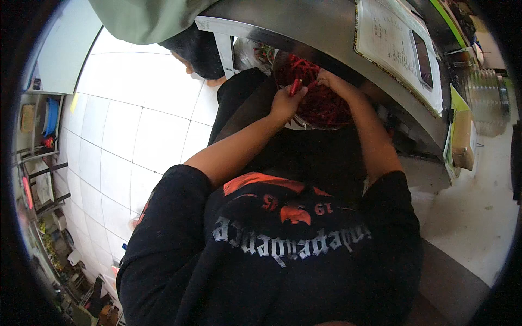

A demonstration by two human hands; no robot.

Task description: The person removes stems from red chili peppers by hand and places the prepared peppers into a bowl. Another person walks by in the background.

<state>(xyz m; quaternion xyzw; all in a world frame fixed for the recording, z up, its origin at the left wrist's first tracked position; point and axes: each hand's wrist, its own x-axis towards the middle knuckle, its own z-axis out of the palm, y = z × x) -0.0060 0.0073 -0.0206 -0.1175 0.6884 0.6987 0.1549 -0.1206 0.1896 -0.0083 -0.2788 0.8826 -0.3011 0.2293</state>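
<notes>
Before me, partly beneath the table's edge, a round basin [301, 123] holds a heap of long red chillies [322, 106]. My left hand [286, 102] is over the basin's near left side, closed around red chillies [296, 87] whose ends stick out past the thumb. To its right, my right hand [333, 84] reaches over the heap. Its fingertips pinch the end of a red chilli [312, 85] that spans the short gap between my hands. The basin's far side is hidden under the tabletop.
A steel table [310, 20] curves over the basin. On it lie an open notebook [381, 45] with handwriting and a phone [421, 61]. A plastic bag [246, 55] with chillies sits behind the table leg [224, 53]. Another person's foot [216, 82] is on the tiled floor [122, 122].
</notes>
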